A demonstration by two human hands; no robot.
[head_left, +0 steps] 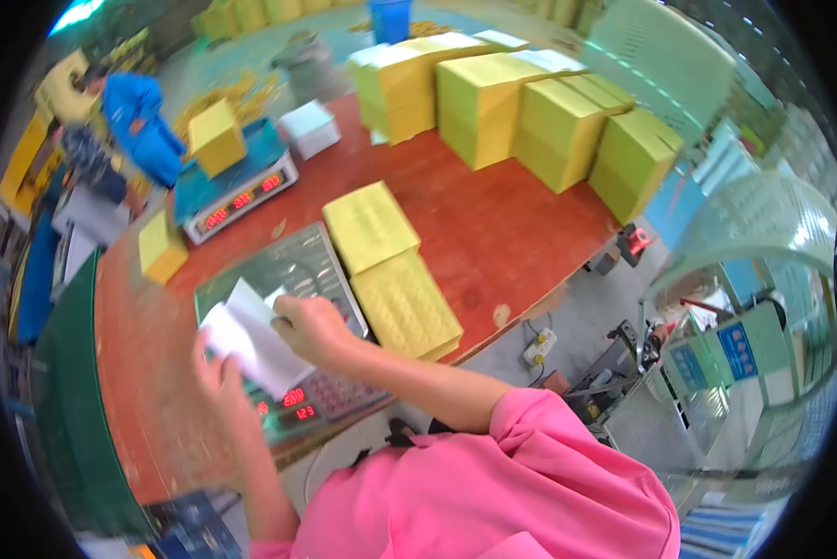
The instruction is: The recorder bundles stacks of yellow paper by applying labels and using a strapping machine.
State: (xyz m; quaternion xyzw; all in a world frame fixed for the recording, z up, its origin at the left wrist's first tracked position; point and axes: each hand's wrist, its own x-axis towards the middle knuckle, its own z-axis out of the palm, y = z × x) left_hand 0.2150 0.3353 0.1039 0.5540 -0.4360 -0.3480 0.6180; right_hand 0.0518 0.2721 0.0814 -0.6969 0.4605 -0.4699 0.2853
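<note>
Above the near weighing scale point(318, 272), a folded sheet of white paper point(267, 359) stands partly opened between my hands. My left hand point(221, 384) grips its left side, with the fingertips partly behind the sheet. The fingers of my right hand point(311, 326) are curled closed at the paper's upper right edge; a small white piece shows beside them. Below the paper, the scale's red digits and keypad are partly covered. Two stacks of yellow paper point(372, 224) lie against the scale's right side, one nearer to me than the other.
A second scale point(241, 207) bears a yellow block point(216, 138), with a white block point(310, 129) beside it. Tall yellow stacks point(479, 107) line the far edge of the red table point(493, 233). A person in blue point(142, 126) stands at far left. A fan point(754, 242) is at right.
</note>
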